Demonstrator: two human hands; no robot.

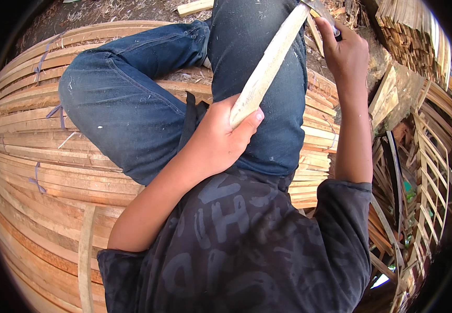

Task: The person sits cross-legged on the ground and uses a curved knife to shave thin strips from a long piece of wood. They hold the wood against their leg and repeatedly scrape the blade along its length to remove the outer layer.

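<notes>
the left hand (220, 138) is clenched around the near end of a pale wooden stick (267, 65), thumb pressed along its edge, and the stick slants up and away across the lap over the blue jeans (132, 99). the right hand (343, 49) is closed on the handle of a knife (320, 10) whose blade meets the far end of the stick near the top of the view. the person sits on a broad stack of long bent wooden strips (32, 172), with more cut slats piled at the right (414, 36) and a dark printed shirt (247, 245) filling the foreground.
</notes>
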